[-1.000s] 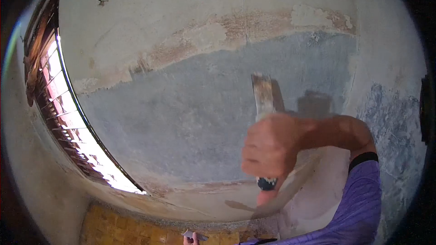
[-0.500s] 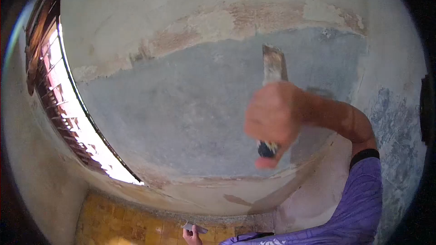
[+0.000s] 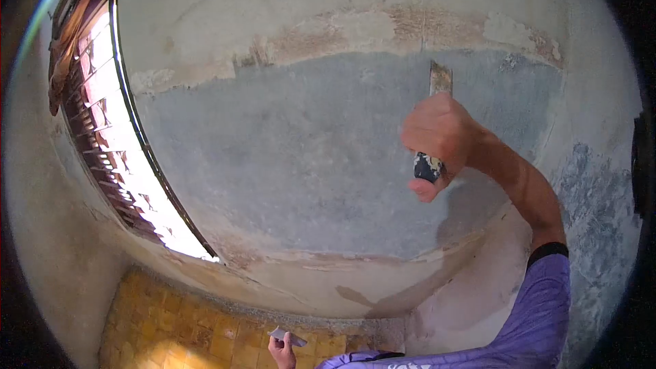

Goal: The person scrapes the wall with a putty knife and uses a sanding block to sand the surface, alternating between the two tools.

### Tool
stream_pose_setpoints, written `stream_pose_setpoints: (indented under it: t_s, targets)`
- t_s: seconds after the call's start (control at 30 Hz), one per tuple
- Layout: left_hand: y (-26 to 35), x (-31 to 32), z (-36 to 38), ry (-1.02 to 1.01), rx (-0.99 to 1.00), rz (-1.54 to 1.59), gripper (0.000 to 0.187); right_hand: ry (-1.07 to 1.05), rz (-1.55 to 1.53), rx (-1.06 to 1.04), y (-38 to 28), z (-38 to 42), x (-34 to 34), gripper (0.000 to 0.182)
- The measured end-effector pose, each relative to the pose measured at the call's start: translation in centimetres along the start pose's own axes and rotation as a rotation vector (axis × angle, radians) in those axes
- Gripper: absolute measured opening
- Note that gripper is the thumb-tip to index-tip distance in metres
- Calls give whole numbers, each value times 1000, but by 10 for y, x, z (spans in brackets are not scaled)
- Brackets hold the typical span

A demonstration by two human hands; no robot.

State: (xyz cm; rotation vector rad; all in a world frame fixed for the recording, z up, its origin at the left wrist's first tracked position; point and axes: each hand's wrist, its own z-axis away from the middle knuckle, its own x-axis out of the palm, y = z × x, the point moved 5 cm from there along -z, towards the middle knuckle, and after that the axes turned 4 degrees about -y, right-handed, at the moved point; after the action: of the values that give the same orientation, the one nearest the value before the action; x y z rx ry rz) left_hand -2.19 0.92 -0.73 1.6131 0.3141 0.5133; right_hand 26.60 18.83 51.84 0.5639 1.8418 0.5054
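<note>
My right hand (image 3: 439, 135) is raised against the wall, closed around the dark handle of a putty knife (image 3: 439, 79). Its flat, plaster-stained blade points up and rests on the grey patch of the wall (image 3: 301, 157), just below the bare brownish band. My left hand (image 3: 281, 351) is low at the bottom edge of the view, above the yellow floor. It holds a small flat grey scraper blade (image 3: 287, 334). A purple sleeve covers my right upper arm.
A window with a slatted shutter (image 3: 102, 123) lets in bright light at the left. The floor (image 3: 184, 328) has yellow tiles. Cracked, peeling plaster runs along the wall's base. A dark fitting (image 3: 641, 164) sits on the wall at the far right.
My right hand has moved up the wall with the putty knife, from the lower grey patch to near its top edge. My left hand has come a little further into view.
</note>
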Motion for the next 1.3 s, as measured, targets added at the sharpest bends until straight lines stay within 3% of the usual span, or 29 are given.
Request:
stream_pose_setpoints:
  t_s: [0.1,0.2,0.33,0.4,0.5,0.6,0.63,0.73,0.83,0.87,0.93,1.03,1.13,1.3]
  targets:
    - [-3,-19,2,-18,-44,74,28,-3,-132,-67,-36,-4,12,55]
    - [-12,-43,0,163,16,33,31,25,-274,-162,-103,-9,33,57]
    - [-13,-64,1,128,-156,27,23,202,-397,-183,-192,-18,48,58]
    - [-14,-73,-1,70,-160,-85,29,248,-614,-91,-221,-16,73,51]
    - [-5,-78,0,15,-333,-151,35,374,-877,222,-243,-11,117,42]
    - [14,-64,3,-109,-410,167,34,298,-1177,568,-283,17,167,34]
    - [22,-58,1,-20,-322,-10,33,266,-1336,702,-303,29,185,32]
    - [-1,-45,1,-83,-263,97,22,160,-1308,785,-346,45,201,30]
    - [-28,-27,-18,-203,18,-61,12,113,-1267,839,-365,58,200,31]
    - [-31,-19,-19,-323,-57,-72,15,117,-1280,865,-368,62,198,31]
    - [13,23,-21,-549,-205,-93,25,124,-1306,903,-371,73,194,32]
    - [71,79,-29,-749,-182,-129,20,78,-1332,1024,-382,96,196,33]
    - [107,115,-53,-880,-186,-299,19,212,-1321,1108,-404,127,214,35]
    - [225,197,-54,-1057,55,50,15,142,-1184,1223,-399,163,204,39]
